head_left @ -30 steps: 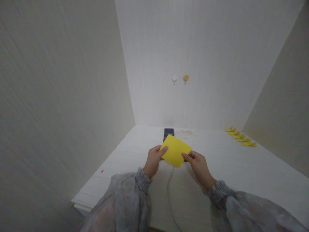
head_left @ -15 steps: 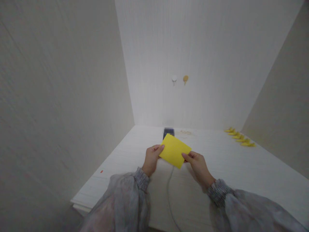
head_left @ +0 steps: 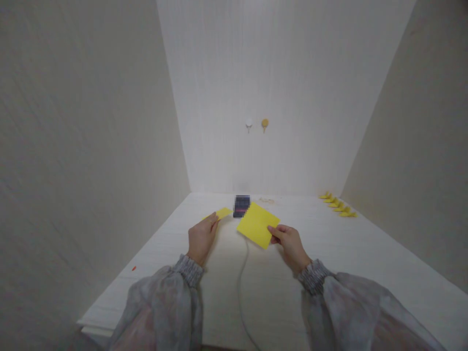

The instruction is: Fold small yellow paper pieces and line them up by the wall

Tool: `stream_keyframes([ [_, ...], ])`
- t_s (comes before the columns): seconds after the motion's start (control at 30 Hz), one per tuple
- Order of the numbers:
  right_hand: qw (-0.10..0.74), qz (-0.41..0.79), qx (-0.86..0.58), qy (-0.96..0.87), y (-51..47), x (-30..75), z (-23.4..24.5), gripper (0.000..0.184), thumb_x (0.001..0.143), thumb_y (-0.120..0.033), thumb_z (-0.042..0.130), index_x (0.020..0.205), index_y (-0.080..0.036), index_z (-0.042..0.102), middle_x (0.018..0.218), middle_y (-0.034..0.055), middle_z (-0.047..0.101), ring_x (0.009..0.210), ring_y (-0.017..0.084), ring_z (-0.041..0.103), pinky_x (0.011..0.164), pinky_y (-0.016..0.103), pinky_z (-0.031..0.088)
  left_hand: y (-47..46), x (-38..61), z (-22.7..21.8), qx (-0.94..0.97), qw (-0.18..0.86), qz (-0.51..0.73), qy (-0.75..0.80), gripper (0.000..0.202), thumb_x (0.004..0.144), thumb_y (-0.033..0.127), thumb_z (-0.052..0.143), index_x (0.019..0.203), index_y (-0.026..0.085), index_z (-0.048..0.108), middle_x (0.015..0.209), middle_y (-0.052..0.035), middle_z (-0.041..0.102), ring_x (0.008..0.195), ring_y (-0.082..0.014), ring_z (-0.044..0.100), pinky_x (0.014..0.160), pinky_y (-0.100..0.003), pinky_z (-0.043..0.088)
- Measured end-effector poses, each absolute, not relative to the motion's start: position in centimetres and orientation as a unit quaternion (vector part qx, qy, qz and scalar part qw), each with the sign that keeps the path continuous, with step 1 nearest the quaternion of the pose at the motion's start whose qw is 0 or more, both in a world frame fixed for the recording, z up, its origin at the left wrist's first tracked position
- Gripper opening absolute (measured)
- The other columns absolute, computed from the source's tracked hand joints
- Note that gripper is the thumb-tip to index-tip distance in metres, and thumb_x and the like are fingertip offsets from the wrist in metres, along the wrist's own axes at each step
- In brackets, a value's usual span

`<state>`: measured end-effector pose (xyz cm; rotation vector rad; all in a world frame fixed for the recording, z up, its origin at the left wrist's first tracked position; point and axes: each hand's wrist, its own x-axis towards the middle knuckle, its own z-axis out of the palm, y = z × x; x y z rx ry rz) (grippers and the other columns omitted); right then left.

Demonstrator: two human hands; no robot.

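Note:
My left hand (head_left: 200, 241) pinches a yellow sheet of paper (head_left: 224, 212), seen almost edge-on and partly hidden behind the fingers. Whether that is one sheet or several, I cannot tell. A square yellow sheet (head_left: 256, 224) is in my right hand (head_left: 291, 244), its right corner gripped between thumb and fingers. This sheet faces me, tilted, in the air above the white table (head_left: 219, 302). A gap separates the two papers. Behind the right-hand sheet is a dark, blurred-out device (head_left: 241, 205), partly covered by it.
A pale cable (head_left: 239, 287) runs from near the device to the table's front edge. Several folded yellow paper pieces (head_left: 338, 205) stand in a row at the back right. Two hooks, one white (head_left: 249, 123) and one tan (head_left: 265, 123), are on the back wall. A small red bit (head_left: 133, 268) lies at left.
Both hands held one yellow paper shape together; now my left hand has moved left with separate yellow paper, while my right hand keeps a sheet. The whole view has shifted slightly.

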<state>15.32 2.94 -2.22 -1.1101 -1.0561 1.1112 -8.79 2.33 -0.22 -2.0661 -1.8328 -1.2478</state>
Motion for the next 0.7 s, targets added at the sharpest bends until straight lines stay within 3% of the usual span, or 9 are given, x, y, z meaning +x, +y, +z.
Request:
stream_keyframes([
  [0.17, 0.565, 0.479, -0.491, -0.458, 3.2, 16.3, -2.6, 0.028, 0.055, -0.037, 0.066, 0.046, -0.016, 0.050, 0.040, -0.0030, 0.050, 0.037, 0.008, 0.043, 0.041, 0.021, 0.034, 2.3, -9.0, -0.9, -0.731, 0.070, -0.226, -0.640, 0.026, 0.080, 0.028, 0.038, 0.081, 0.019, 0.063, 0.113, -0.0043, 0.054, 0.090, -0.0179, 0.056, 0.074, -0.028, 0.041],
  [0.27, 0.534, 0.496, -0.498, -0.470, 3.3, 17.1, -3.3, 0.029, 0.056, -0.037, 0.065, 0.045, -0.017, 0.048, 0.039, -0.0034, 0.049, 0.036, 0.008, 0.042, 0.040, 0.021, 0.034, 2.2, -8.8, -1.4, -0.729, 0.068, -0.174, -0.658, 0.023, 0.078, 0.026, 0.040, 0.079, 0.017, 0.061, 0.094, -0.0074, 0.063, 0.080, -0.0177, 0.058, 0.068, -0.027, 0.039],
  [0.4, 0.478, 0.526, -0.505, -0.491, 3.5, 18.2, -4.0, 0.027, 0.056, -0.037, 0.064, 0.047, -0.015, 0.050, 0.037, -0.0031, 0.048, 0.033, 0.007, 0.041, 0.038, 0.021, 0.033, 2.5, -9.2, -2.2, -0.735, 0.041, -0.136, -0.663, 0.024, 0.076, 0.030, 0.041, 0.074, 0.017, 0.061, 0.074, -0.0070, 0.063, 0.071, -0.0170, 0.057, 0.062, -0.025, 0.036],
  [0.7, 0.419, 0.523, -0.541, -0.509, 3.3, 19.0, -3.8, 0.028, 0.062, -0.033, 0.057, 0.042, -0.016, 0.047, 0.031, -0.0042, 0.043, 0.029, 0.006, 0.036, 0.032, 0.019, 0.026, 2.6, -9.3, -2.6, -0.740, 0.030, -0.126, -0.660, 0.033, 0.077, 0.041, 0.038, 0.075, 0.016, 0.060, 0.075, -0.0076, 0.063, 0.075, -0.0182, 0.057, 0.066, -0.027, 0.038],
])
